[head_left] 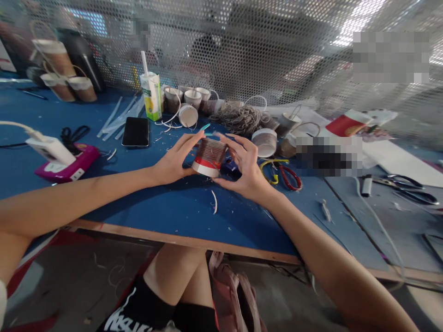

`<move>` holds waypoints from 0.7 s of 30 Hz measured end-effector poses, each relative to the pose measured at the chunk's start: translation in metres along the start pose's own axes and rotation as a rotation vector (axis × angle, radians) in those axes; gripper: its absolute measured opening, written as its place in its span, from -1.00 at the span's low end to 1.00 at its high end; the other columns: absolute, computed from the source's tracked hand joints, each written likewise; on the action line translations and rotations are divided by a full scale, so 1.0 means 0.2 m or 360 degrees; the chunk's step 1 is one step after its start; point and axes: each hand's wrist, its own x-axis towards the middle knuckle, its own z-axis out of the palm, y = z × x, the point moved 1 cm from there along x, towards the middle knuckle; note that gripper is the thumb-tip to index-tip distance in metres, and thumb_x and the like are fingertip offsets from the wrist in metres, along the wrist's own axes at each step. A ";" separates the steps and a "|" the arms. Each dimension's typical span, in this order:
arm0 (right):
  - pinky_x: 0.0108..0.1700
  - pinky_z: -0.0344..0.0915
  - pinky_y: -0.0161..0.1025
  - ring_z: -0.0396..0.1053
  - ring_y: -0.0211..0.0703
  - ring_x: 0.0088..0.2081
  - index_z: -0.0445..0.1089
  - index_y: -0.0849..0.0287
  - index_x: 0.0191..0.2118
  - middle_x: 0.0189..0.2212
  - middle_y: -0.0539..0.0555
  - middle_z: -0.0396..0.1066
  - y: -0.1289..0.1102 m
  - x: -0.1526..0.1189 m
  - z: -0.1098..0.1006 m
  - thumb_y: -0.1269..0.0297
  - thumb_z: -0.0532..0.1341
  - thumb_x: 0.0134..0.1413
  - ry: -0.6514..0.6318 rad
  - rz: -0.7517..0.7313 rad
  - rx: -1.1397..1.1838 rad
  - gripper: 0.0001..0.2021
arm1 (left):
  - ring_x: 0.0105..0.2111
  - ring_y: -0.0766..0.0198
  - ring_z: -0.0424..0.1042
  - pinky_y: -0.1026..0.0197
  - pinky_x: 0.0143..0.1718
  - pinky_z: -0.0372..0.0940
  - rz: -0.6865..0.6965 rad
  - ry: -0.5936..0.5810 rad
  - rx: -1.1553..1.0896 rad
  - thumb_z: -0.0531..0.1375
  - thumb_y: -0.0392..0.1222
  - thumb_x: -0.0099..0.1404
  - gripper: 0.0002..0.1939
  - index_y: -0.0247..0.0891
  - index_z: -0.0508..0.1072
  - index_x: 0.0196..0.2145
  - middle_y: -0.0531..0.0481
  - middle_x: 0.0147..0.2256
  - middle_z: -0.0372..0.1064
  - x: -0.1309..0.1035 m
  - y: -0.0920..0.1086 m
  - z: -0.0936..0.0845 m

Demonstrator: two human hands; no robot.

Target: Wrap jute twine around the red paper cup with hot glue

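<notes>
Between my two hands is a paper cup (208,157) wound with brown cord, a red and white band showing at its lower end. My left hand (177,159) is closed around its left side, thumb low and fingers near the top. From the right, my right hand (245,163) grips the cup with bent fingers. A small teal strip (205,127) shows by my left fingertips; I cannot make out what it is. Just behind my right fingers sits a dark blue object (231,166), partly hidden. A curved white scrap (215,202) lies in front of the cup.
Cord-wrapped cups and a grey cord bundle (240,118) stand along the mesh screen (228,55). A drink carton (151,99), phone (135,132) and pink power strip (83,161) are left. Red-handled pliers (290,178) and scissors (411,184) lie right. The table's wooden edge (166,237) is nearest me.
</notes>
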 end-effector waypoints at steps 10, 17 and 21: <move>0.47 0.11 0.35 0.05 0.37 0.51 -0.14 0.02 0.44 0.47 0.43 -0.02 0.03 0.02 -0.06 -0.13 0.54 -0.09 -0.0318 0.0124 -0.0120 0.14 | 0.26 -0.12 0.29 -0.26 0.31 0.29 0.0110 0.0012 0.0341 0.44 0.17 0.20 0.02 -0.10 0.10 0.47 -0.29 0.21 0.20 -0.01 -0.02 0.00; 0.20 0.26 0.59 0.22 0.75 0.28 0.25 0.29 0.14 0.16 0.54 0.27 0.08 -0.01 -0.21 -0.36 0.50 -0.27 -0.0224 0.0626 -0.0954 0.01 | 0.28 -0.21 0.33 -0.28 0.32 0.24 -0.0090 0.0059 0.0199 0.48 0.15 0.11 -0.13 -0.16 0.30 0.27 -0.29 0.23 0.33 0.01 0.01 -0.02; 0.00 0.45 0.36 0.41 0.56 0.05 0.31 0.18 -0.20 -0.09 0.39 0.39 0.02 -0.01 -0.22 -0.08 0.44 -0.06 -0.0526 0.0839 -0.1169 -0.50 | 0.25 -0.17 0.37 -0.20 0.31 0.28 -0.0255 0.0282 0.0138 0.48 0.25 0.08 -0.07 -0.16 0.26 0.27 -0.28 0.22 0.36 0.00 -0.02 -0.03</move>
